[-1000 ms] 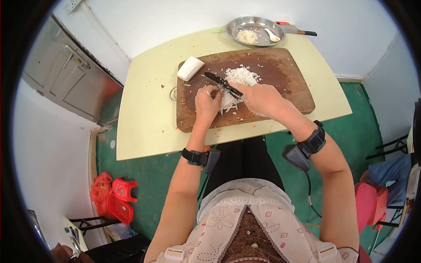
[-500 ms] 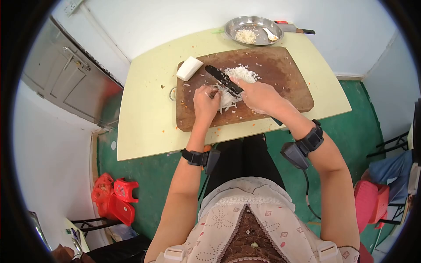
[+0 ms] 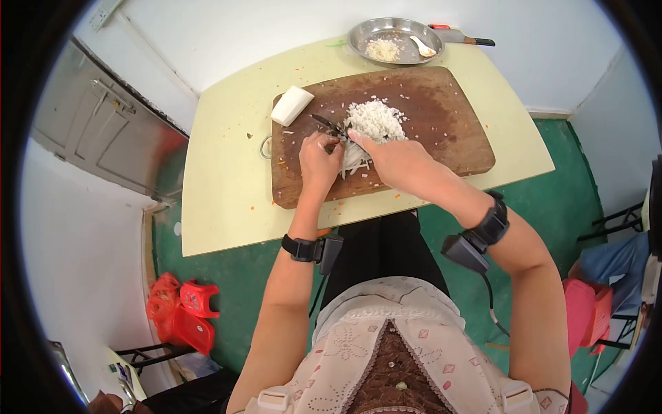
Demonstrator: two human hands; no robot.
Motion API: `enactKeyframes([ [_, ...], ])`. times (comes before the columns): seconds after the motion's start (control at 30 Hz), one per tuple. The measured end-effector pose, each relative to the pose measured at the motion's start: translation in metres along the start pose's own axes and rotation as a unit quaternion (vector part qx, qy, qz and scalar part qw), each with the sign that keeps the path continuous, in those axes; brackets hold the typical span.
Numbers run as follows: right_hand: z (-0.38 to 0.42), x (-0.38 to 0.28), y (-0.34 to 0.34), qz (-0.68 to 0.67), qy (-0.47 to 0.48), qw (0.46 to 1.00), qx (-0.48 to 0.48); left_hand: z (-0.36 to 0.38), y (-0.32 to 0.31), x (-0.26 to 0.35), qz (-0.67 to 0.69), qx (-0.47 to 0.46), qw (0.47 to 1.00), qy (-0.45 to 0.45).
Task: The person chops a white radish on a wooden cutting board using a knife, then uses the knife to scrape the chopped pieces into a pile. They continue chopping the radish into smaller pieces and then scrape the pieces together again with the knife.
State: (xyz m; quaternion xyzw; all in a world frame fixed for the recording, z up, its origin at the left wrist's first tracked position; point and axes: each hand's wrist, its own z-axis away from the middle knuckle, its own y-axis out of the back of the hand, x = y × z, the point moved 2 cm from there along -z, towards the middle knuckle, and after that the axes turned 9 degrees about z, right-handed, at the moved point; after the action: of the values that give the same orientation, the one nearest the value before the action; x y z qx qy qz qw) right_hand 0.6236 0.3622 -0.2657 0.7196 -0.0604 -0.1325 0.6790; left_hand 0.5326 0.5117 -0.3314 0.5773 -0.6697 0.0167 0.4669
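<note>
Gripping a dark knife in my right hand, I hold white strips under the curled fingers of my left hand. Chopped white bits lie heaped beyond the knife; a white block sits far left on the cutting board. Farther off, a metal dish stands on the table.

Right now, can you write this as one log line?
right hand: holds knife | left hand: at strips | chopped pile: on board | white block: board's far left corner
</note>
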Motion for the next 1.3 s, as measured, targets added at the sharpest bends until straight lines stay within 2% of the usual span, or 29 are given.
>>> enactKeyframes([
  [0.13, -0.011, 0.002, 0.002, 0.001, -0.017, 1.000, -0.009, 0.002, 0.001, 0.002, 0.003, 0.011, 1.000, -0.012],
  [0.23, -0.008, 0.015, 0.026, -0.133, -0.106, 0.976, -0.137, 0.004, 0.000, -0.002, 0.019, 0.026, 0.999, -0.027],
  [0.43, 0.015, 0.009, 0.026, -0.026, -0.037, 0.999, 0.000, 0.004, 0.001, 0.003, 0.041, 0.019, 0.999, 0.019],
  [0.53, 0.020, 0.002, 0.027, -0.020, -0.037, 0.999, -0.009, 0.004, 0.003, 0.006, 0.028, 0.011, 0.999, 0.019],
  [0.63, 0.021, 0.001, 0.026, -0.068, -0.046, 0.996, -0.032, 0.004, 0.002, 0.005, 0.031, 0.018, 0.999, 0.005],
  [0.83, 0.017, -0.003, 0.023, -0.030, -0.046, 0.998, -0.029, 0.002, 0.001, -0.001, 0.062, 0.013, 0.998, 0.020],
  [0.93, 0.016, -0.001, 0.030, -0.050, -0.052, 0.995, -0.065, 0.005, 0.010, 0.014, 0.049, -0.027, 0.998, 0.032],
  [1.13, 0.022, 0.006, 0.028, -0.027, -0.058, 0.998, 0.007, 0.021, 0.007, 0.032, -0.003, -0.061, 0.998, -0.031],
  [1.3, 0.035, 0.001, 0.026, -0.019, -0.037, 0.999, 0.024, 0.025, 0.003, 0.026, -0.008, -0.039, 0.999, -0.012],
])
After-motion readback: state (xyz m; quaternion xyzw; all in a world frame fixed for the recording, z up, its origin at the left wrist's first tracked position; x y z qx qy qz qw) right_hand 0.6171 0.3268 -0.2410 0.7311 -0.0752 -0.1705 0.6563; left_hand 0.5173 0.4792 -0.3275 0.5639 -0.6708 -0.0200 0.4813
